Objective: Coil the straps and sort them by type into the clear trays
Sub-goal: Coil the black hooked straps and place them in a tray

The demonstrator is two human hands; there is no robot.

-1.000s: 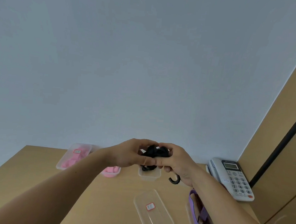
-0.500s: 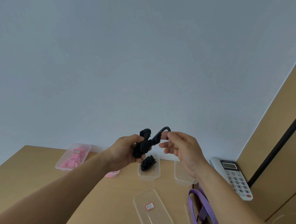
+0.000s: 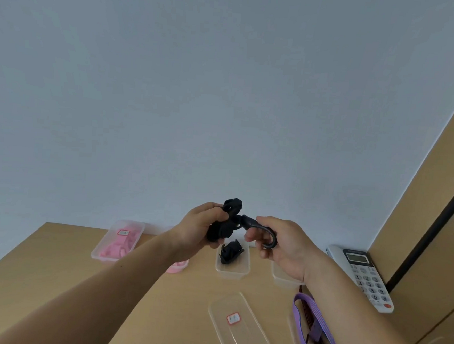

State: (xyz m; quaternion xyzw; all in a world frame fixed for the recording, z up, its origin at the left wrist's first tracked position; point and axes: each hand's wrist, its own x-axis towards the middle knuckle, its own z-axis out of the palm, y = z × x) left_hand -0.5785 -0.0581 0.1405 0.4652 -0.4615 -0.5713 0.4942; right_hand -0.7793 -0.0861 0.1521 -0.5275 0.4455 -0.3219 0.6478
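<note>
My left hand (image 3: 197,227) grips a coiled black strap (image 3: 225,222) above the desk. My right hand (image 3: 282,243) holds the strap's black hook end (image 3: 265,235), fingers curled round it. Right below, a clear tray (image 3: 240,272) holds another coiled black strap (image 3: 231,251). A clear tray with pink straps (image 3: 119,241) stands at the far left, and a second pink-filled tray (image 3: 177,267) shows partly behind my left forearm. Purple straps (image 3: 314,325) lie in a heap at the near right.
A clear lid with a red label (image 3: 238,325) lies near the front of the wooden desk (image 3: 53,253). Another clear tray (image 3: 283,279) is partly hidden by my right wrist. A white telephone (image 3: 363,275) sits at the right by a wooden cabinet (image 3: 434,186).
My hands were together on the bundle, then came apart. My right hand has drawn the hook end out to the right and lower, while my left keeps the coil.
</note>
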